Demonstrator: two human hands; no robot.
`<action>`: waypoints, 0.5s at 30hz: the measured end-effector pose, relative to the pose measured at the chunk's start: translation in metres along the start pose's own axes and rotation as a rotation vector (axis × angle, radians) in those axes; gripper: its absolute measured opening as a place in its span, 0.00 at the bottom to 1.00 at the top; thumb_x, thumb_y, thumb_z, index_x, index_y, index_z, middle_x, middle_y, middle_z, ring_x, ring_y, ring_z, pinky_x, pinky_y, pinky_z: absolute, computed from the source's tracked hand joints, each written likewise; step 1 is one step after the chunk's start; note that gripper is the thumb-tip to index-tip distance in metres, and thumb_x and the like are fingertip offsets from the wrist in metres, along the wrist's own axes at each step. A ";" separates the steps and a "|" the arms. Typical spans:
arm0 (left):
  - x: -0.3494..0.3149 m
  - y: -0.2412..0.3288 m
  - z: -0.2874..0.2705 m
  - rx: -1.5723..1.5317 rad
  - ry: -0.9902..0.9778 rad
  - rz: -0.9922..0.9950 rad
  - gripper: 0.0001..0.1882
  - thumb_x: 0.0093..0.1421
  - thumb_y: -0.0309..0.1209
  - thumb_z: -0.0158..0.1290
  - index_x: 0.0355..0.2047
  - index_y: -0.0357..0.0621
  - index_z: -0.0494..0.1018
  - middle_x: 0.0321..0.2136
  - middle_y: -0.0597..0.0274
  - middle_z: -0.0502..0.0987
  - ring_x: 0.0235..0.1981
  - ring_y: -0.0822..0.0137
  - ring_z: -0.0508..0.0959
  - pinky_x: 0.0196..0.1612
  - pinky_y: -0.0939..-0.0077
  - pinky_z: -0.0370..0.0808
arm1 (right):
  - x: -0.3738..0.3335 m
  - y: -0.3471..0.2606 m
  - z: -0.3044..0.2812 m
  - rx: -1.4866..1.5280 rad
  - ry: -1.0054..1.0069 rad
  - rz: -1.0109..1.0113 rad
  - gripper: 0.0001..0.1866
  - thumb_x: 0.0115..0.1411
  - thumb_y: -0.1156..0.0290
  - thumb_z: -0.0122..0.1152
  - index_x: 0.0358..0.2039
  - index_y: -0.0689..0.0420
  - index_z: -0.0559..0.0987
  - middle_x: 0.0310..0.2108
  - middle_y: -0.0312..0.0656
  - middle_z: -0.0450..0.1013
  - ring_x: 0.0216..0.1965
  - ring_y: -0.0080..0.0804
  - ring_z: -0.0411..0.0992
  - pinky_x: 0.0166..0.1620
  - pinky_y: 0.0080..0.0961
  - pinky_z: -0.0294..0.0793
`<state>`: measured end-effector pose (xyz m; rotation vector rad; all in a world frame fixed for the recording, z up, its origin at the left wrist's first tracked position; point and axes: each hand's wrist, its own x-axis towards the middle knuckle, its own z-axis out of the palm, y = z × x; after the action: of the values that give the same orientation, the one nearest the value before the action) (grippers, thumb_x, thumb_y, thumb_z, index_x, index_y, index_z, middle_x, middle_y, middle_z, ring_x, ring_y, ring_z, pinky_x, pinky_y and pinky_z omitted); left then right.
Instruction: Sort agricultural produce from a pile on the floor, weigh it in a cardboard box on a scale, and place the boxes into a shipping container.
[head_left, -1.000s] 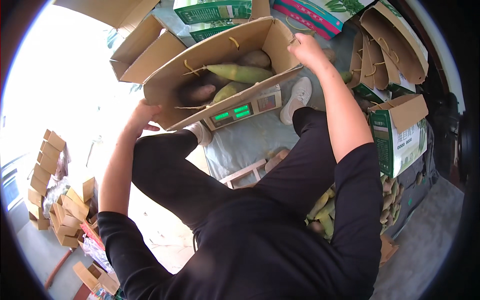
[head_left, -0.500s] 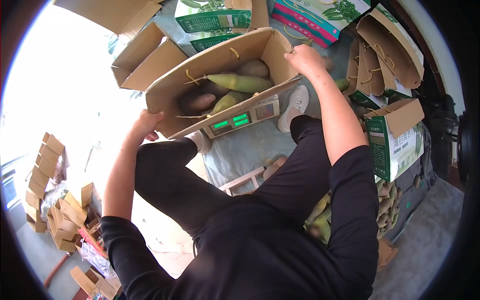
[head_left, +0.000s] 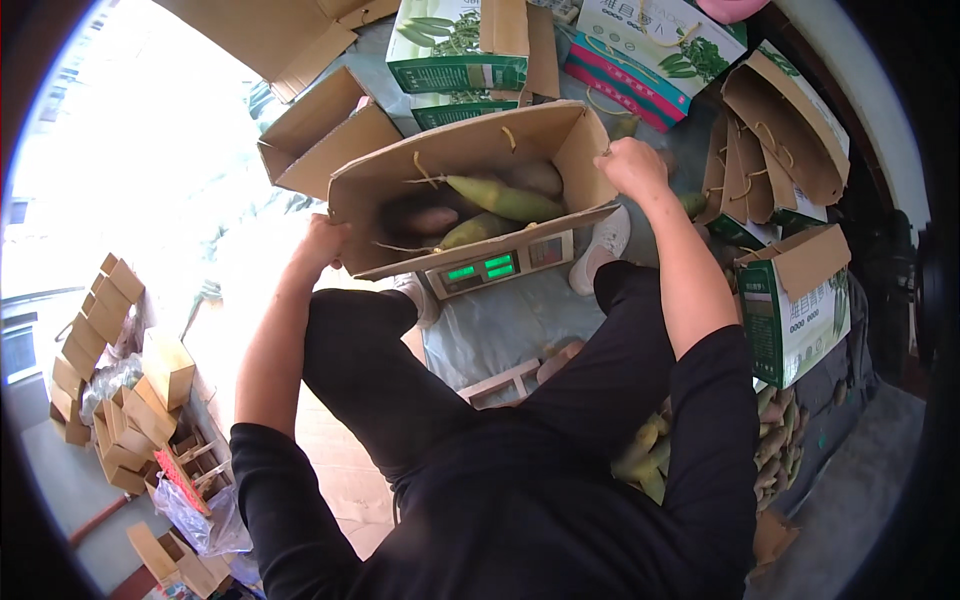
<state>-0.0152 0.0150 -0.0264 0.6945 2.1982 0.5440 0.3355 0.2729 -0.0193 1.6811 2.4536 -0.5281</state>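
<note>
An open cardboard box (head_left: 375, 150) rests on a digital scale (head_left: 555, 252) with a lit green display, in front of my knees. My left hand (head_left: 325, 243) is closed on the box's left end. At the opposite end, my right hand (head_left: 632, 167) grips the upper corner, its fingers partly hidden behind the cardboard. Inside lie a long green radish (head_left: 505, 200), a second green radish (head_left: 478, 231) nearer to me, and some pinkish-brown roots (head_left: 432, 220) in shadow. Yellow rope handles (head_left: 510, 139) hang along the far inner wall.
Green-and-white printed cartons (head_left: 455, 45) stand beyond the box, beside a pink-and-blue one (head_left: 625, 90). Open cartons (head_left: 790, 140) lean together at the right. Piled roots (head_left: 775, 440) lie below a green carton (head_left: 795, 305). Flattened cardboard (head_left: 110, 310) and plastic bags (head_left: 205, 520) occupy the left.
The whole scene sits lower and slightly farther right in the picture, as my view has shifted. Both hands keep their hold on the box, which stays over the scale.
</note>
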 end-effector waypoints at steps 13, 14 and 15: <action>0.028 -0.047 -0.030 0.080 0.227 0.241 0.15 0.53 0.32 0.54 0.19 0.28 0.74 0.16 0.53 0.75 0.17 0.63 0.76 0.18 0.68 0.71 | -0.014 -0.029 0.004 0.089 0.068 -0.050 0.14 0.47 0.60 0.56 0.30 0.55 0.81 0.35 0.49 0.75 0.39 0.48 0.73 0.43 0.41 0.73; 0.025 -0.053 -0.036 0.018 0.217 0.174 0.15 0.52 0.34 0.54 0.20 0.29 0.74 0.17 0.51 0.76 0.19 0.61 0.77 0.21 0.66 0.72 | -0.015 -0.038 0.003 0.101 0.064 -0.066 0.14 0.47 0.60 0.57 0.30 0.54 0.81 0.35 0.49 0.75 0.40 0.48 0.73 0.43 0.41 0.73; 0.020 -0.063 -0.045 -0.043 0.209 0.108 0.16 0.51 0.36 0.54 0.21 0.30 0.75 0.18 0.50 0.76 0.22 0.59 0.78 0.25 0.63 0.72 | -0.018 -0.050 0.001 0.116 0.061 -0.085 0.14 0.47 0.60 0.57 0.30 0.54 0.81 0.35 0.49 0.75 0.40 0.48 0.73 0.43 0.40 0.73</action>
<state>-0.0807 -0.0276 -0.0448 0.7659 2.3433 0.7469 0.2956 0.2407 -0.0041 1.6636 2.5947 -0.6500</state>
